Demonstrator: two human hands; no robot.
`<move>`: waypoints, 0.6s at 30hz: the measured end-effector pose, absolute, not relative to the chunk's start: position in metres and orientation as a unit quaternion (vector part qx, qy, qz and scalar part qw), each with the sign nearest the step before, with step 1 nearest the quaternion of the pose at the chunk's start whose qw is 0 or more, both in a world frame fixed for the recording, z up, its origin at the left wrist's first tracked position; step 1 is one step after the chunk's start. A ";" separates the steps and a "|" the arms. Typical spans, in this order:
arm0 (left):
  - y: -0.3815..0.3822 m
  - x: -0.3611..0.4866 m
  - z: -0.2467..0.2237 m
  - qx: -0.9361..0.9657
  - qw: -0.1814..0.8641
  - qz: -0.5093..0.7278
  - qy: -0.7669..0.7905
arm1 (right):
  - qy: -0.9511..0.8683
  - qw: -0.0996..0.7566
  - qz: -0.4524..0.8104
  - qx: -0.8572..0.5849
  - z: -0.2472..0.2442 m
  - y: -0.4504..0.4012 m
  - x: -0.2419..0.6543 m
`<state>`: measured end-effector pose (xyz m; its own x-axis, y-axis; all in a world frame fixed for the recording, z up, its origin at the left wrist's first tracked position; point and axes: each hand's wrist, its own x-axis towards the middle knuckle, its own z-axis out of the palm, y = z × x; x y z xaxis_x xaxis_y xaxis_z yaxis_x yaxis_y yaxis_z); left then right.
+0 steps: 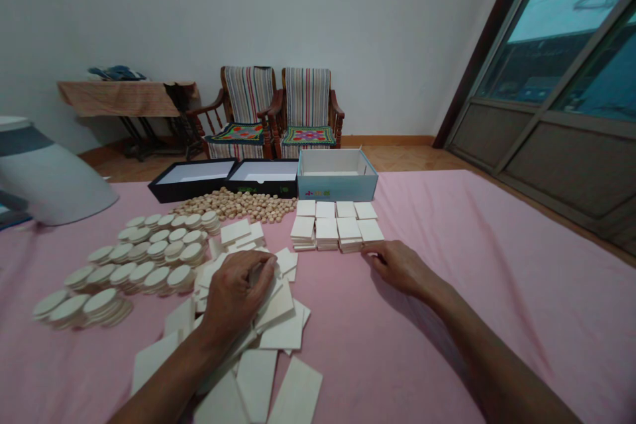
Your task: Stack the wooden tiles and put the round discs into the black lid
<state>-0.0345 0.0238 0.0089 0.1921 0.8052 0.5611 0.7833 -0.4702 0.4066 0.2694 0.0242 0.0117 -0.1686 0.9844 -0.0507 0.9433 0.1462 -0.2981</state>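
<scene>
My left hand rests over a loose heap of pale square wooden tiles. Its fingers curl down among the tiles, and whatever lies in them is hidden. At the near right corner of the stacked square tiles, my right hand has thumb and fingers pinched on the edge of a wooden tile. These stacks stand in two rows, close together. Left of the heap, round wooden discs are piled in several rows of short stacks.
Small wooden beads lie heaped behind the discs. Beyond them stand two black box parts and a light blue box, open on top. A pink cloth covers the table. A white-grey rounded object stands at far left.
</scene>
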 end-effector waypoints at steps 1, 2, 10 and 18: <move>0.024 -0.034 0.009 0.772 0.014 0.374 0.514 | -0.750 0.083 0.131 -0.643 0.011 0.025 0.270; 0.024 -0.034 0.009 0.773 0.014 0.374 0.512 | -0.748 0.087 0.132 -0.644 0.011 0.025 0.271; 0.024 -0.034 0.009 0.773 0.014 0.375 0.512 | -0.766 0.101 0.135 -0.620 0.010 0.024 0.270; 0.025 -0.035 0.006 0.772 0.018 0.371 0.516 | -0.780 0.178 0.157 -0.579 0.001 0.023 0.261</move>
<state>-0.0353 0.0248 0.0062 0.1927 0.8095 0.5546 0.7830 -0.4675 0.4103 0.2609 0.0234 0.0010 -0.2662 0.9591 0.0966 0.8470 0.2805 -0.4516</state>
